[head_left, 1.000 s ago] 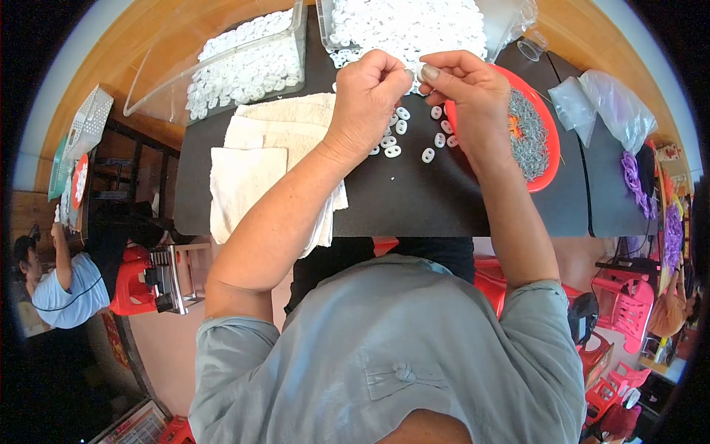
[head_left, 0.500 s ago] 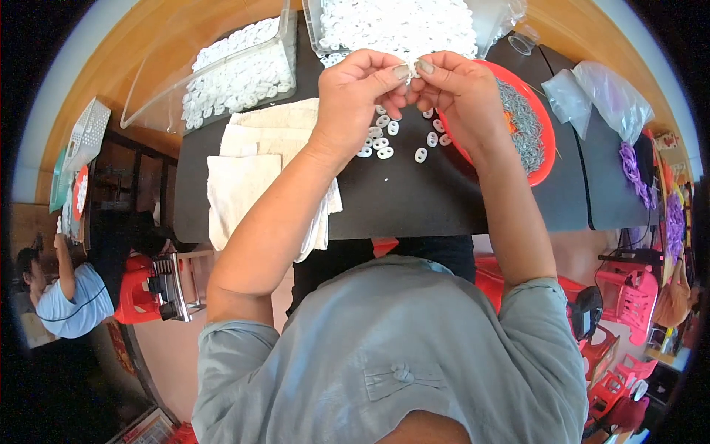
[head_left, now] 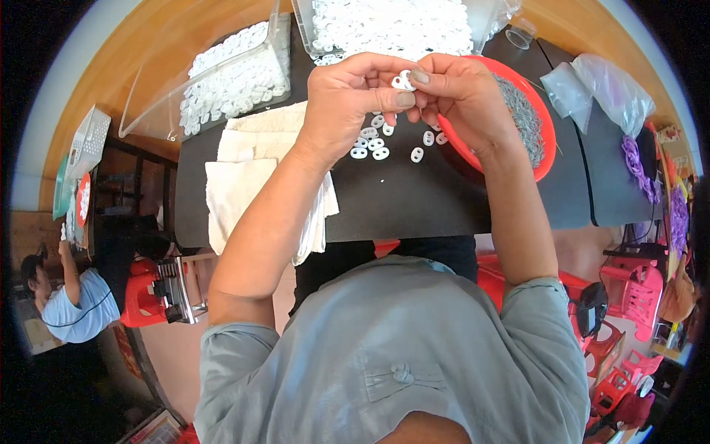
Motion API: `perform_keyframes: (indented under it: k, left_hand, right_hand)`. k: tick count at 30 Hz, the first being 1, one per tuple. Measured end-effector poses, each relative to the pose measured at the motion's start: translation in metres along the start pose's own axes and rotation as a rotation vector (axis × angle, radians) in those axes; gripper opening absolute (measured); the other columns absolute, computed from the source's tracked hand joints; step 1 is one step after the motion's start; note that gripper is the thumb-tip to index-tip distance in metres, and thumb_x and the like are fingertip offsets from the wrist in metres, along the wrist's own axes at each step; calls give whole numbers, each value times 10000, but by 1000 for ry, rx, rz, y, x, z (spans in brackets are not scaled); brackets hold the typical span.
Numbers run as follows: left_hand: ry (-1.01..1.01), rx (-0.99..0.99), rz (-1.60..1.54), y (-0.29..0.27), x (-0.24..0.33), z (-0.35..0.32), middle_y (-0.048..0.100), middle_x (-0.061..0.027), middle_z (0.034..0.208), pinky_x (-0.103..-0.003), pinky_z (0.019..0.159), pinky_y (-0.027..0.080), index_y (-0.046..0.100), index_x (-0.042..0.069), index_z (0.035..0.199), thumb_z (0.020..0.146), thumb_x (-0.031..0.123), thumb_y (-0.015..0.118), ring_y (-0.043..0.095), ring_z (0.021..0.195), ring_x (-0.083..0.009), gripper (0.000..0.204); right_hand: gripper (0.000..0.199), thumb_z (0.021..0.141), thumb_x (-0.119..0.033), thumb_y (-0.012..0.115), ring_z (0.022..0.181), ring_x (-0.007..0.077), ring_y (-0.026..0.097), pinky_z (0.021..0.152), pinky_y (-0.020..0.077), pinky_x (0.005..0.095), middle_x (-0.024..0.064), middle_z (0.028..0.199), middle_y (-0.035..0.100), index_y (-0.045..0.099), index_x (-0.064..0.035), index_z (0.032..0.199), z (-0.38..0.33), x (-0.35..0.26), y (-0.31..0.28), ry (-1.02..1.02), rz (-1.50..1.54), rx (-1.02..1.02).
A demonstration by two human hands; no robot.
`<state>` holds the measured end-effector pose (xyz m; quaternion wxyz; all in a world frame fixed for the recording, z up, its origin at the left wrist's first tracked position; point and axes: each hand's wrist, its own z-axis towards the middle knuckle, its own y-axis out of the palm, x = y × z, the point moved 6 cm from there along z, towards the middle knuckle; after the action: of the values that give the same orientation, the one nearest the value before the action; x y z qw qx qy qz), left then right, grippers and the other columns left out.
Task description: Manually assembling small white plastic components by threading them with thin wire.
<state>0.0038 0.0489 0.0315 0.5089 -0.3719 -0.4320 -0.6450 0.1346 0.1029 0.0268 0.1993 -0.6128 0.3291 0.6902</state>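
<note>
A small white plastic piece [head_left: 404, 79] is pinched between both hands, left hand [head_left: 351, 100] and right hand [head_left: 462, 92], now lifted closer above the loose white pieces [head_left: 373, 144] and left of the red bowl [head_left: 543, 126].

A black table [head_left: 414, 207] bears white rings [head_left: 373, 144]; red bowl [head_left: 543, 159]; cloths [head_left: 244, 177].

Black worktop [head_left: 414, 207] centre; wooden floor [head_left: 148, 44] at 11 o'clock; red plastic chairs [head_left: 629, 285] at 4 o'clock; daylight.
</note>
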Motion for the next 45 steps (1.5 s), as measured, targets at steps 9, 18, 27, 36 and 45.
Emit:
perform_keyframes:
  k: [9,18,27,36,45]
  left_hand:
    - [24,188,-85,-4,0,-2,677,-99,791,-219,509,492,668,-54,993,794,-34,701,620,633,-121,202]
    - [76,180,16,-2,7,-5,680,-99,791,-206,491,486,667,-50,961,783,-67,697,621,638,-108,182]
    - [26,108,82,-3,8,-6,661,-87,797,-212,499,486,661,-55,982,780,-49,708,605,632,-109,207]
    - [66,63,175,4,7,-6,658,-75,789,-204,520,494,635,-45,998,754,-41,745,613,645,-96,268]
    - [172,138,271,6,10,-11,681,-70,764,-209,647,519,615,-23,949,753,10,769,646,691,-90,252]
  right_hand:
    - [164,922,-164,601,629,118,598,514,423,207,40,722,615,624,-1,919,-2,-4,1,-51,-105,134]
    - [177,924,-181,597,658,106,592,562,425,213,35,742,617,629,-6,926,-6,-4,8,-79,-115,163]
    - [194,937,-201,572,615,81,580,536,414,189,16,714,609,621,-30,860,-5,-2,9,-11,-161,74]
    - [195,930,-200,582,585,86,570,475,384,191,3,664,562,601,-46,813,-9,-7,5,-18,-153,51]
    - [224,943,-209,561,547,80,550,468,374,187,17,651,570,601,-33,811,-11,-10,11,-4,-196,59]
